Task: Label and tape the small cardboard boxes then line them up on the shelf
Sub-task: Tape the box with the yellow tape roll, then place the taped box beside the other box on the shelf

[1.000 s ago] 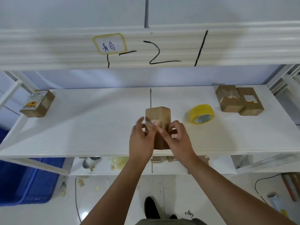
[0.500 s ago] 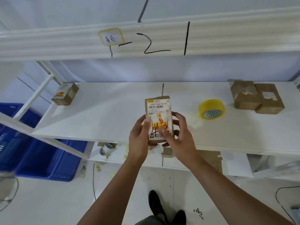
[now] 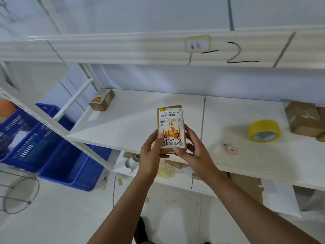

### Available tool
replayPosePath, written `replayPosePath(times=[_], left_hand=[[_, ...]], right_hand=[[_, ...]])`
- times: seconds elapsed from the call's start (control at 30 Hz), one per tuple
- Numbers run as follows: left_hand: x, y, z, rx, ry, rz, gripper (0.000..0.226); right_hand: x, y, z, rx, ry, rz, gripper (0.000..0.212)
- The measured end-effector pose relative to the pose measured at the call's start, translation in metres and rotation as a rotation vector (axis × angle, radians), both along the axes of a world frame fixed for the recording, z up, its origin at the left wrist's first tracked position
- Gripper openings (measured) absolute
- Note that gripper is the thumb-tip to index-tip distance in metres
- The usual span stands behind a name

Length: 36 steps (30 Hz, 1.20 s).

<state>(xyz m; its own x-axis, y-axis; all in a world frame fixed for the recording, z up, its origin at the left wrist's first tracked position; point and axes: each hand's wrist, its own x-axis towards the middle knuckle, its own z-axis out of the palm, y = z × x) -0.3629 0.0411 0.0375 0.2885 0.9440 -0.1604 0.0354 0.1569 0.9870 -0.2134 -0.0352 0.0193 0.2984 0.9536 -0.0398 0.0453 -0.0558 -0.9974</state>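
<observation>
Both hands hold a small cardboard box (image 3: 170,124) upright over the front edge of the white shelf (image 3: 133,124). Its label, yellow and white with a barcode and black pen marks, faces me. My left hand (image 3: 150,152) grips the box's lower left side and my right hand (image 3: 192,152) grips the lower right. A second labelled box (image 3: 102,99) sits at the shelf's far left corner. Two plain brown boxes (image 3: 303,118) lie at the right edge. A roll of yellow tape (image 3: 263,131) stands on the shelf to the right of my hands.
A small pink object (image 3: 231,149) lies on the shelf near the tape. Blue plastic crates (image 3: 52,152) stand on the floor at the left, beside a wire basket (image 3: 17,194). The lower shelf holds scraps and cardboard. An upper shelf beam (image 3: 158,50) carries pen marks and a tag.
The box has been turned so its label faces me, and lifted off the shelf. My view has swung left; the box has moved left with it, away from the tape.
</observation>
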Motion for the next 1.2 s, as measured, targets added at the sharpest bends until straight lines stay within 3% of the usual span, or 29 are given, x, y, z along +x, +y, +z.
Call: replayPosePath(times=[0.3,0.53,0.63,0.83,1.07,1.2], left_hand=[[-0.089,0.085,-0.024,-0.021,-0.1,-0.078,0.041],[-0.159,0.179,-0.028,-0.05,-0.012,-0.143,0.031],[-0.18,0.213,-0.034,-0.047,0.043,-0.123,0.04],[-0.198,0.277,-0.05,-0.012,0.166,-0.1,0.043],[-0.192,0.347,-0.068,0.05,0.234,-0.038,0.035],[-0.187,0.376,-0.081,-0.044,0.209,0.025,0.032]], right_hand=[[-0.075,0.103,-0.001,-0.047,-0.059,-0.041,0.073],[-0.147,0.19,-0.007,-0.106,-0.008,-0.14,0.059],[-0.169,0.223,-0.009,-0.157,-0.05,-0.158,0.055],[-0.189,0.283,-0.019,-0.289,-0.196,-0.209,0.058],[-0.189,0.358,-0.034,-0.356,-0.199,-0.211,0.053],[-0.192,0.392,-0.043,-0.376,-0.186,-0.212,0.052]])
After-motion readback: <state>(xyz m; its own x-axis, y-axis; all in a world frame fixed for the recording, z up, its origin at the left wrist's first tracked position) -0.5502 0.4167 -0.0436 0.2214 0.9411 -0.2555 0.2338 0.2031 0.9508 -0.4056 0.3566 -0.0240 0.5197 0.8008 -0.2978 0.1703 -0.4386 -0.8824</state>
